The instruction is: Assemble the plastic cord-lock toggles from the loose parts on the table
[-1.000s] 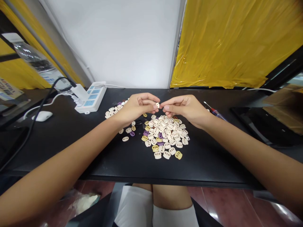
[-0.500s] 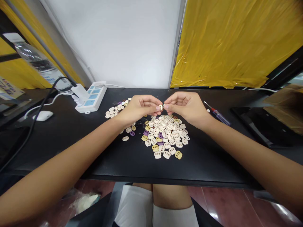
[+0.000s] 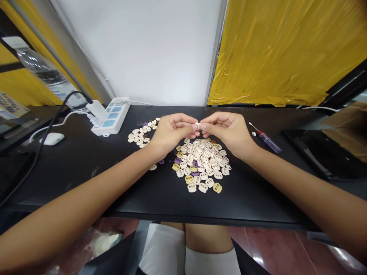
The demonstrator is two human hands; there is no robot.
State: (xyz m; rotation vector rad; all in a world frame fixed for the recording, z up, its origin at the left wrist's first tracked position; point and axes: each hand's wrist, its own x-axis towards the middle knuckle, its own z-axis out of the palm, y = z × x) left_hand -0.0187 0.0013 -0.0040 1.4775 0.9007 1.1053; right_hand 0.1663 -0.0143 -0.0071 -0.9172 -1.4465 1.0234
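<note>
Pinching one small cream-coloured oval piece of plastic-looking material with two holes [image 3: 198, 125], the left hand [image 3: 169, 131] grips it between thumb and forefinger, its remaining fingers curled. The right hand [image 3: 231, 129] meets it from three o'clock, thumb and forefinger closed on the facing side; whether a second part sits between those tips is hidden. Both hands hover over the black tabletop [image 3: 160, 200].

From the held piece, a heap of cream, yellow and purple oval pieces [image 3: 204, 153] lies at six o'clock, a looser scatter of similar pieces [image 3: 141, 134] near nine, and a screwdriver with a translucent red-and-purple handle [image 3: 268, 141] just past three.

The step in hand seems to be two-handed fingertip work on this single piece. Judging by the grip, the next move calls for a steady left pinch and small, precise right-hand pressure.
</note>
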